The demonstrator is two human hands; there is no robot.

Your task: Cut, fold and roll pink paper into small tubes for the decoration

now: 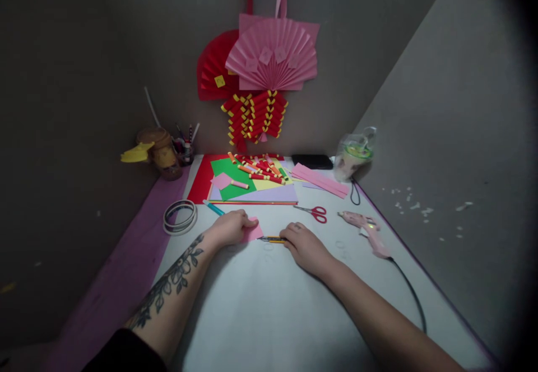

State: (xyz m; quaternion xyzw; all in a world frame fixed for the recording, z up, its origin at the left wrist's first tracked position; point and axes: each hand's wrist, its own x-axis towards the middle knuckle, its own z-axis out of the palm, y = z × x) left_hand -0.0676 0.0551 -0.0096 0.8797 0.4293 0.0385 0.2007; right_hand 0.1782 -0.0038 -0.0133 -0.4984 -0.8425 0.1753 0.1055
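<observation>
In the head view, my left hand (232, 227) is closed on a small pink paper piece (254, 230), thumb on top, over the white table. My right hand (303, 246) grips a yellow utility knife (274, 239) by its right end. The knife's blade points left and reaches the lower right edge of the pink paper; whether it touches the paper I cannot tell. Just behind my left hand lies a teal pen-like stick (214, 208). Red-handled scissors (313, 213) rest behind my right hand.
Tape rolls (180, 217) lie at left, a corded pink glue gun (370, 229) at right. Behind are coloured sheets (269, 194) with rolled paper tubes, pink strips (319, 180), a black phone (311, 162), and drink cups (163, 156) at both sides. Paper fans (275, 52) hang on the wall.
</observation>
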